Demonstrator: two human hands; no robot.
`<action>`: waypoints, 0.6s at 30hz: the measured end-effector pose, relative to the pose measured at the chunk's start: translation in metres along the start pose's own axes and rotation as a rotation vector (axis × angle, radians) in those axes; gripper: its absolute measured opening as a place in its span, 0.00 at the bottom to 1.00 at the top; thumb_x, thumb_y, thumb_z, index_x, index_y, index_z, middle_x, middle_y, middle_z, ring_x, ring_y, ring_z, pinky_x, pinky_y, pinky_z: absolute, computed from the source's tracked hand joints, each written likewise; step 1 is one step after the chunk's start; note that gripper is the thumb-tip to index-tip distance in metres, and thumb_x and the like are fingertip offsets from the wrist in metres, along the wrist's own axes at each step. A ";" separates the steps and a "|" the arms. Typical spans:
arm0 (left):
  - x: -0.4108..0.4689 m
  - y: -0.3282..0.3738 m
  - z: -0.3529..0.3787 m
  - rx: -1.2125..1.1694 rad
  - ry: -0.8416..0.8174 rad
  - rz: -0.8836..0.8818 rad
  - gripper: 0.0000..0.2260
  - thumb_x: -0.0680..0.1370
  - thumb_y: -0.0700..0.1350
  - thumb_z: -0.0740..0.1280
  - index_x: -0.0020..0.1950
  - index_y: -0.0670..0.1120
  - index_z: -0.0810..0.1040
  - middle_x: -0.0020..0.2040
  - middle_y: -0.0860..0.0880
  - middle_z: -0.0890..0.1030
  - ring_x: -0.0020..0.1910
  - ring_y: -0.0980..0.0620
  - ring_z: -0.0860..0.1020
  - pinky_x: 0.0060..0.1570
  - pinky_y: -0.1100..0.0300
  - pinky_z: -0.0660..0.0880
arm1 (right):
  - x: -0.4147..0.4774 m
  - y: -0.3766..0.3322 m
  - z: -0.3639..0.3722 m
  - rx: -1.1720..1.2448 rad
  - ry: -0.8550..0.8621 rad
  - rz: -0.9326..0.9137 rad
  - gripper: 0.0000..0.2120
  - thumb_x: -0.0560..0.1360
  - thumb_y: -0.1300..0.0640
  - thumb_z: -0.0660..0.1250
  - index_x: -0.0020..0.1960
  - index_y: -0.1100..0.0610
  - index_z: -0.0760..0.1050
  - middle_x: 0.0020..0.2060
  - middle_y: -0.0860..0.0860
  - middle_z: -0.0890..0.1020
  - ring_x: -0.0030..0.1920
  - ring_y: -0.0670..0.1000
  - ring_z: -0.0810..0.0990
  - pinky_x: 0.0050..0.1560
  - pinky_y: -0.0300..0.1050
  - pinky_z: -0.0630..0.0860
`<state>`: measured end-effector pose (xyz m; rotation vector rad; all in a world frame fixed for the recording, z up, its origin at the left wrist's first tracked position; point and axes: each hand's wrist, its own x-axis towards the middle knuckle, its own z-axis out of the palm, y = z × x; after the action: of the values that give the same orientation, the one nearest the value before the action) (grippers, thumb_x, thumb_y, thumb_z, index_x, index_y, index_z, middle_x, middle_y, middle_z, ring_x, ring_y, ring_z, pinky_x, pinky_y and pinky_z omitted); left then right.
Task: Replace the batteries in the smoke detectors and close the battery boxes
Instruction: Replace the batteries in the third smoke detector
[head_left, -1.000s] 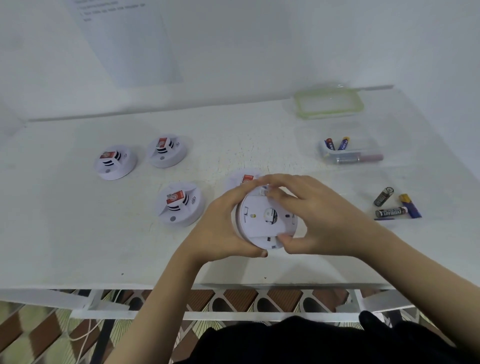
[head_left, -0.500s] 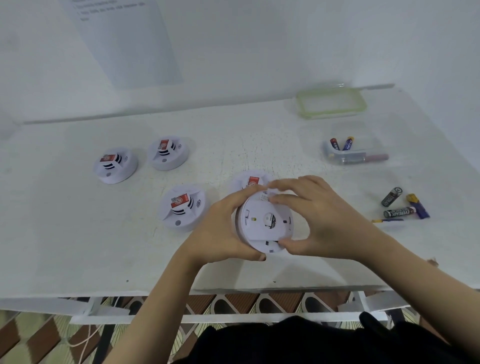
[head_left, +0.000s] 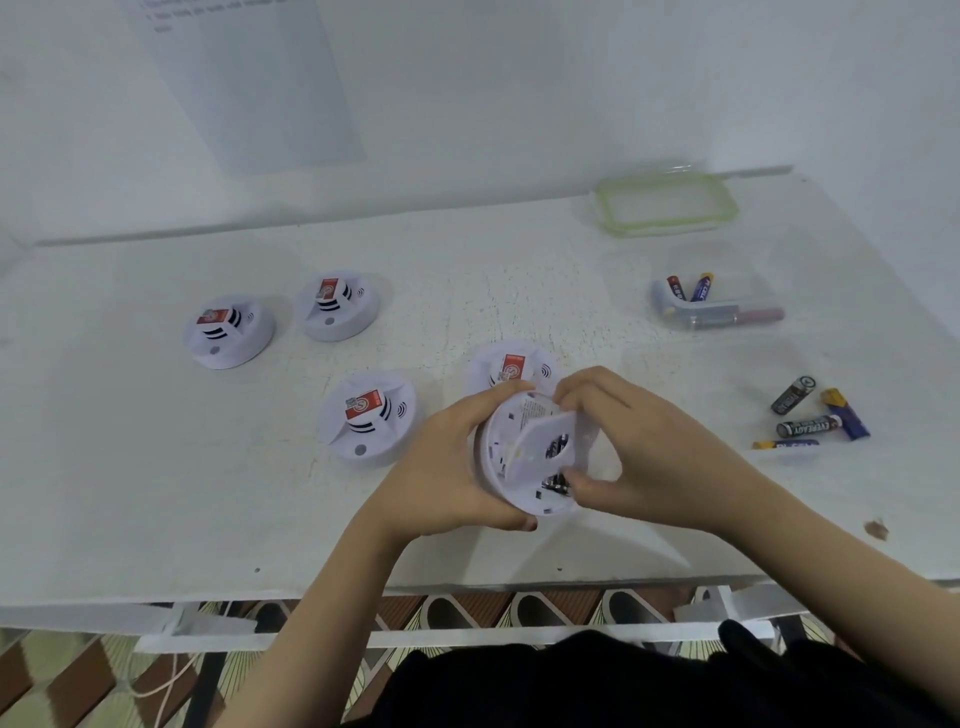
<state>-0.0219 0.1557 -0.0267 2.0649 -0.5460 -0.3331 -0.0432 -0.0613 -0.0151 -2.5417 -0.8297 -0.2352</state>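
My left hand (head_left: 447, 462) comes in from 7 o'clock and cups the smoke detector (head_left: 500, 441) by its rim, forefinger curled over the far edge and thumb tucked under the near edge. My right hand (head_left: 639, 457) reaches in from 4 o'clock and pinches the back cover (head_left: 540, 441), fingers hooked over its far edge and thumb pressing at its near edge. I hold the detector just above the bench (head_left: 156, 493) near the front edge, its underside turned up towards me and tipped a little towards 3 o'clock, so the disc reads as an oval with its long axis running from 12 to 6. The cover stands partly lifted off the base, and dark batteries (head_left: 556, 483) show under it beside my thumb. Taking the held detector as the centre of the dial, a second detector (head_left: 511, 366) sits face-up just behind it at 12 o'clock, a third (head_left: 371, 415) lies at 9, and two more (head_left: 228, 332) (head_left: 337, 306) lie well out at 10. A clear box of batteries (head_left: 722, 301) sits at 2 with its green-rimmed lid (head_left: 667, 202) beyond at 1, and four loose batteries (head_left: 808, 427) lie at 3.
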 end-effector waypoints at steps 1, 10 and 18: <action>0.000 -0.001 0.000 -0.011 0.007 -0.001 0.44 0.58 0.38 0.83 0.69 0.56 0.70 0.63 0.59 0.77 0.62 0.64 0.74 0.57 0.72 0.72 | 0.000 0.000 0.001 -0.026 0.001 -0.011 0.22 0.69 0.48 0.65 0.58 0.58 0.72 0.57 0.52 0.75 0.50 0.53 0.78 0.47 0.48 0.78; -0.004 -0.006 -0.006 -0.046 0.001 0.008 0.43 0.58 0.35 0.83 0.69 0.52 0.71 0.59 0.57 0.79 0.60 0.59 0.77 0.54 0.70 0.73 | 0.002 0.002 0.007 -0.036 0.006 -0.037 0.28 0.72 0.43 0.64 0.67 0.56 0.70 0.58 0.51 0.75 0.55 0.47 0.73 0.54 0.41 0.72; -0.010 -0.014 -0.023 -0.083 0.074 0.018 0.44 0.56 0.49 0.81 0.70 0.53 0.70 0.63 0.57 0.78 0.65 0.56 0.75 0.62 0.55 0.75 | -0.003 0.007 0.007 0.522 0.230 0.253 0.10 0.73 0.51 0.66 0.55 0.46 0.74 0.39 0.43 0.80 0.40 0.45 0.77 0.42 0.30 0.70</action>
<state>-0.0170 0.1843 -0.0259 1.9834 -0.4976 -0.2632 -0.0414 -0.0642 -0.0246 -2.0510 -0.4072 -0.1941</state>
